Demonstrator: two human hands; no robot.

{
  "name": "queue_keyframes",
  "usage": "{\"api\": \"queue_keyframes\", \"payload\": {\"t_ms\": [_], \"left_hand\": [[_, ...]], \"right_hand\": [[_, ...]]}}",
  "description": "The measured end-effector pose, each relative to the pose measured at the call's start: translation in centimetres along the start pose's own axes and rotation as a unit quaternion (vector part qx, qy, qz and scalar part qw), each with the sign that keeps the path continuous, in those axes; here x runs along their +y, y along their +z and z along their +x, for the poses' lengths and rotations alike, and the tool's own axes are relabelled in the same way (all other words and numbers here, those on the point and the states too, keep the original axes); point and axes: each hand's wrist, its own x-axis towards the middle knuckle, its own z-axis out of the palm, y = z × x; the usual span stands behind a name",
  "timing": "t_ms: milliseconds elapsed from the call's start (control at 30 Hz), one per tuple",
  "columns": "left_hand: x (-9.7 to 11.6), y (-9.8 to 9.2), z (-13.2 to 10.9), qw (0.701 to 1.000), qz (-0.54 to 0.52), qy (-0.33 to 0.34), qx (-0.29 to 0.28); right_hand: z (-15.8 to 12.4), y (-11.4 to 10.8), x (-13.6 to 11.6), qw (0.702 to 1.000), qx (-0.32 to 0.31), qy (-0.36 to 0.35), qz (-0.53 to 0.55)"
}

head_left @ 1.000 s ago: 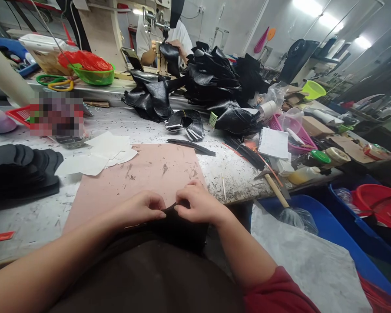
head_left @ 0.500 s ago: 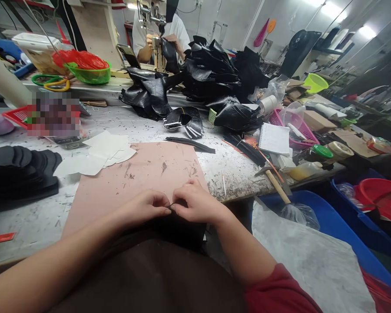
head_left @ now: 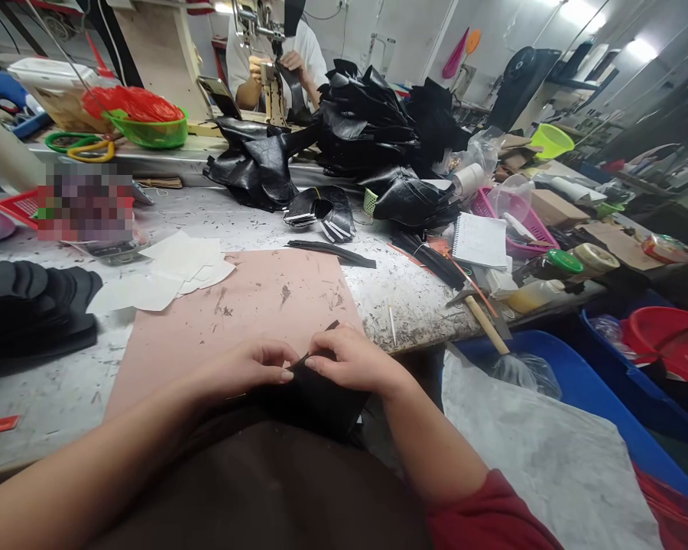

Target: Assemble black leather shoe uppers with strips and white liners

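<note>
Both my hands are close together over the front edge of a pink sheet [head_left: 264,290]. My left hand [head_left: 252,365] pinches the edge of a black piece of material [head_left: 321,405], thumb against fingers. Just to its right, my right hand [head_left: 347,357] grips the same black piece, and a dark tip of it sticks up above the fingers. The rest of the piece hangs down in front of my dark apron. White paper-like pieces [head_left: 172,275] overlap the sheet's left corner.
Black stacked pieces [head_left: 34,305] lie at the left. Black strips [head_left: 332,253], a white pen-like stick [head_left: 392,326] and a hammer [head_left: 487,325] lie on the worktable [head_left: 413,305]. Behind black leather piles [head_left: 367,122], a person [head_left: 309,53] works at a sewing machine [head_left: 272,84].
The black piece has been lifted and shows more between my hands, its tip now above my right fingers. My left hand has shifted slightly left. The whole view has moved a little.
</note>
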Motion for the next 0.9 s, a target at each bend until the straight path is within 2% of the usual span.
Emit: {"api": "queue_keyframes", "payload": {"t_ms": [133,300,467,533,733,900], "left_hand": [[0.7,-0.2,0.2,0.995,0.090,0.034,-0.010],[1.1,0.5,0.5,0.994,0.086,0.017,0.070],[0.9,1.2,0.4,0.991,0.073,0.035,0.110],[0.8,1.2,0.4,0.990,0.091,0.041,0.104],[1.1,0.5,0.8,0.984,0.174,0.045,0.016],[1.0,0.7,1.2,0.992,0.111,0.049,0.037]], "right_hand": [[0.2,0.0,-0.6,1.000,-0.001,-0.020,-0.001],[0.2,-0.3,-0.9,1.000,0.021,-0.016,-0.003],[0.0,-0.6,-0.6,1.000,0.024,-0.001,0.005],[0.0,-0.6,-0.5,1.000,0.017,0.009,0.016],[0.0,-0.7,-0.4,0.999,0.030,0.036,0.027],[-0.2,-0.9,-0.3,0.998,0.058,-0.001,0.019]]}}
